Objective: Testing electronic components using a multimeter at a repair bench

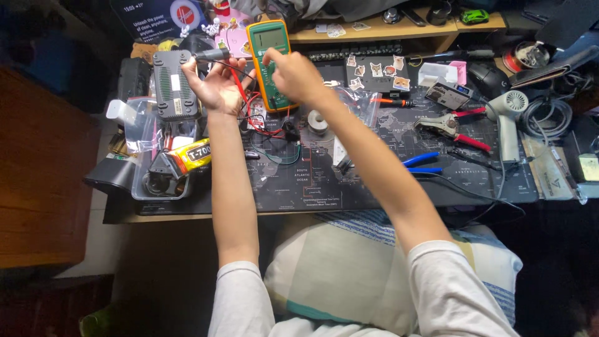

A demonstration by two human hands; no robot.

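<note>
Multimeter: we saw a green and orange multimeter (270, 62) standing tilted near the back edge of the desk mat (324, 187), left of its middle.
Right hand: our right hand (293, 75) lay curled over the meter's lower face, fingertips on it; what they pressed we could not tell.
Left hand: our left hand (215, 84) was closed around a dark probe (212, 55) and touched a grey ribbed box (173, 84) just beside it.
Leads: red leads (253, 115) ran from under the hands toward the meter's foot.
Left edge: a yellow glue tube (192, 156) lay in a clear tray (161, 181).
Right side: we noted red-handled pliers (452, 128), blue-handled pliers (421, 163) and a white hot-air tool (508, 122), well apart from the hands.
</note>
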